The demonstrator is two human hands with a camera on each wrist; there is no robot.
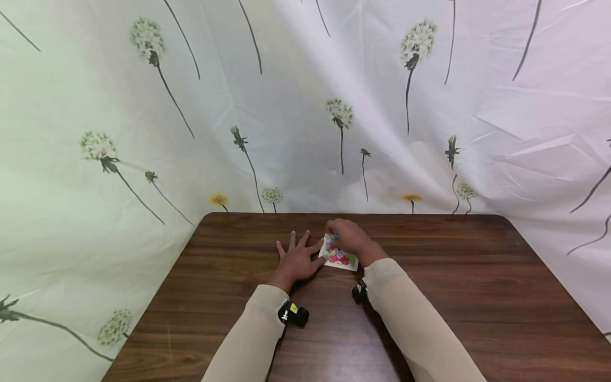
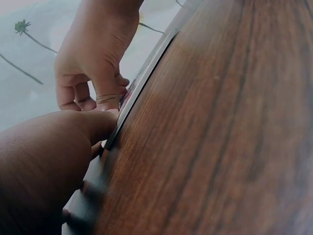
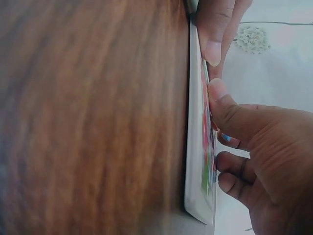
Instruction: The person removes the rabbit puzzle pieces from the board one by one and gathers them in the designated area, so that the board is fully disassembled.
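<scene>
A small white-edged picture board (image 1: 340,260), with a colourful cartoon picture in red, green and blue, lies flat on the table. It looks like a puzzle board. My left hand (image 1: 297,262) is spread on the wood to its left, and its thumb (image 3: 212,51) presses on the board's edge. Over the board's far part, my right hand (image 1: 350,236) bends its fingers down. In the right wrist view a bit of blue, apparently a puzzle piece (image 3: 226,137), shows between the right thumb (image 3: 218,90) and fingers, just above the picture. Its full shape is hidden.
The dark brown wooden table (image 1: 215,329) extends around the board on all sides. Behind it hangs a white cloth (image 1: 296,132) printed with dandelions, meeting the table's far edge. Black wrist cameras (image 1: 298,315) sit under both beige sleeves (image 1: 420,318).
</scene>
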